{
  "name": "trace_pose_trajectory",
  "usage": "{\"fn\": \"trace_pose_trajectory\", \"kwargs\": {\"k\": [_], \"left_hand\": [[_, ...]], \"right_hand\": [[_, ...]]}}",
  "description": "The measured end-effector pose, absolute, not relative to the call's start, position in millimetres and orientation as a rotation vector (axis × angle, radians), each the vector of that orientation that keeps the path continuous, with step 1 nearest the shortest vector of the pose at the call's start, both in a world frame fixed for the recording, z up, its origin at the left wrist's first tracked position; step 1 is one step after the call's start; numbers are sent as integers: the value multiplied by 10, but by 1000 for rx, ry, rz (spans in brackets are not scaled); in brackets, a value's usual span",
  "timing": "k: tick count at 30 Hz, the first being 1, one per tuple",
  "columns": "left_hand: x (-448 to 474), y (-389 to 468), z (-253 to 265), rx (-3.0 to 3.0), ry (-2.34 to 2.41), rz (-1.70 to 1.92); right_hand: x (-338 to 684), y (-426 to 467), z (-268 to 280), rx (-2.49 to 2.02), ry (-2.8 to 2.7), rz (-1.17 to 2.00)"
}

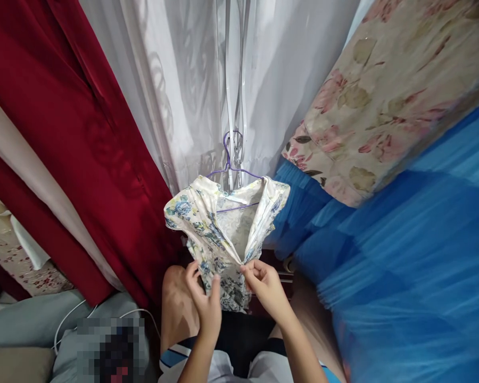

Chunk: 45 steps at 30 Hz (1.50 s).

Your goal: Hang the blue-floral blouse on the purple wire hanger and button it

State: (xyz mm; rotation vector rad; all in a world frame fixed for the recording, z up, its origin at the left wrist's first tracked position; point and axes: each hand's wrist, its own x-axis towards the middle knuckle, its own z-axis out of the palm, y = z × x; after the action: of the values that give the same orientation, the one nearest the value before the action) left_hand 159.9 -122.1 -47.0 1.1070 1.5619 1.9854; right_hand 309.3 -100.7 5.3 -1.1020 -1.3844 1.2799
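A white dress with blue and yellow flowers hangs in front of me on a purple wire hanger. Its neck opening gapes in a V, and the two edges meet low down like a zipper. My right hand pinches the dress at that meeting point; the fingertips hide any zipper pull. At the dress's left side is my left hand, thumb and fingers spread apart. Its fingers are by the fabric edge, but whether they touch it I cannot tell.
White straps hang behind, by the hanger hook, before a white curtain. Red cloth drapes at left, over grey cushions with a white cable. A pink floral fabric and blue tulle crowd the right side.
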Motion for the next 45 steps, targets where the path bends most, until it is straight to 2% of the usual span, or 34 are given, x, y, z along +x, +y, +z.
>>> {"fn": "trace_pose_trajectory", "kwargs": {"k": [4,7,12,16,20,23,27,32,37,42,45], "left_hand": [[1836,-1117,-370,1472,1314,1529],[1850,-1014,-290,1566,1255,1457],[1722,-957,-265,1786,1242,1314],[1532,-844,-363,1933,1299,1244],[1279,-646,-408,2036,1311,1160],[1157,-524,-144,2045,1259,1307],[1154,-337,630,2036,1232,1714],[1315,-77,1346,2385,1092,1714],[1274,25,1523,2457,1194,1830],[559,431,1459,1734,1336,2224],[150,687,1161,1486,1356,2250]], "right_hand": [[3019,-1074,154,-1038,-1425,1376],[2982,-973,302,-1025,-1340,1340],[2927,-412,874,-968,-1182,1063],[2761,28,1388,-842,-1183,1048],[2654,102,1554,-803,-1150,999],[2651,5,1466,-796,-1170,1007],[2672,-124,1361,-820,-1248,994],[2648,-113,1314,-843,-1364,907],[2616,72,1035,-972,-1390,751],[2670,-72,761,-1016,-1461,914],[2663,-325,697,-943,-1514,1040]]}}
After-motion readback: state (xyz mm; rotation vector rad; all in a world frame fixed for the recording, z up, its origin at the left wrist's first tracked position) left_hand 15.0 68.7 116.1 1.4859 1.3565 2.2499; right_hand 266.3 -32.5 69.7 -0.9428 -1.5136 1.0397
